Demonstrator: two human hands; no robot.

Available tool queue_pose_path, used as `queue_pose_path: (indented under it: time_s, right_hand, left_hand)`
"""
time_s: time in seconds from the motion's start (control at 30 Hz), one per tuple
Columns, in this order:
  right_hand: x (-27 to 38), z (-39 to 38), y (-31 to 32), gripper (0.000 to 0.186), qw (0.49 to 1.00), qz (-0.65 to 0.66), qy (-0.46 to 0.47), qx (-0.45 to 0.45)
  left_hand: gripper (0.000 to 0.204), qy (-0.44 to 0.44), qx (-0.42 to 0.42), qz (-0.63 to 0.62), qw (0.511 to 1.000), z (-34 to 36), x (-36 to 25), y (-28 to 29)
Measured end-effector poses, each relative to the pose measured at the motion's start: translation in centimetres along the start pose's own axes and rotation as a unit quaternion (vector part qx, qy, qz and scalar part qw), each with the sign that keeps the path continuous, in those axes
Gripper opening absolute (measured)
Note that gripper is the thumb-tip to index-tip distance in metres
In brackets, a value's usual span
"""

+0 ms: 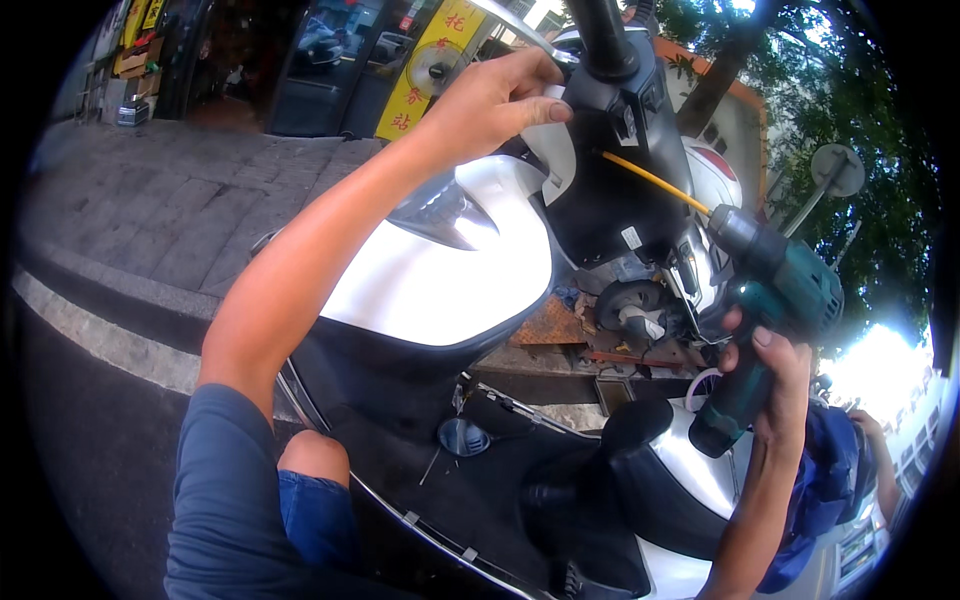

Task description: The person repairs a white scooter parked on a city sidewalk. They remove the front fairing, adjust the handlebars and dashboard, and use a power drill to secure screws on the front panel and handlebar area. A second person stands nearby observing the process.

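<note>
A curved white plastic panel [557, 160] is pinched by the left hand [500, 100], beside the black plastic cover [625, 195] of a white scooter [430, 285]. A dark green drill [795, 282] is gripped by its handle in the right hand [782, 372]. Its long, thin yellow bit [655, 180] is pointed at the black cover.

A yellow bit [655, 182] bars the way between drill [765, 250] and black panel [612, 212], open beneath.
</note>
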State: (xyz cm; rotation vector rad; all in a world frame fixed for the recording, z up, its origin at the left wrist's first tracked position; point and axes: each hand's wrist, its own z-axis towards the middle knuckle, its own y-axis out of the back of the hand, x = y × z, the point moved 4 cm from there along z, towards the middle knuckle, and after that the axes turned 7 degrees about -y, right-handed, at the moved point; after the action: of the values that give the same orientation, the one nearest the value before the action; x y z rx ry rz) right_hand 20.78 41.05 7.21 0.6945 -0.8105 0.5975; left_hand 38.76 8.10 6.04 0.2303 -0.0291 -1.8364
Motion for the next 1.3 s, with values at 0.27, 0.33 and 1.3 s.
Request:
queue_pose_path:
  time_s: [0.27,0.33,1.3]
  right_hand:
    - [-0.7,0.4,0.2,0.048,1.0,0.019,-0.012,0.012]
    - [-0.6,0.4,0.2,0.047,0.999,0.025,-0.011,0.016]
    - [-0.1,0.9,0.0,0.051,1.0,0.013,-0.005,0.026]
  left_hand:
    - [0.046,0.005,0.013,0.008,1.0,-0.1,-0.3,0.1]
    - [0.043,0.008,0.022,0.005,1.0,-0.1,-0.1,-0.1]
    - [0.04,0.014,0.005,0.009,1.0,-0.3,-0.8,0.0]
